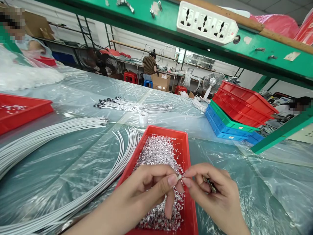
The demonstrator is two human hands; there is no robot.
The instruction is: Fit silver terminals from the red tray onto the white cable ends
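Observation:
My left hand (149, 189) and my right hand (212, 192) meet above a red tray (187, 156) filled with several small shiny metal pieces (158, 153). Between the thumb and forefinger tips of both hands sits one tiny metal piece (180, 177). My right hand also keeps a few dark thin parts (210, 184) tucked under its fingers. A bundle of white cables (73, 195) curves along the table to the left of the tray.
Plastic sheet covers the table (256, 182). More white cables (132, 105) and a tape roll (143, 118) lie further back. Stacked red, green and blue trays (234, 114) stand at right, another red tray (24, 111) at left. A green shelf with a power strip (206, 23) hangs overhead. People work nearby.

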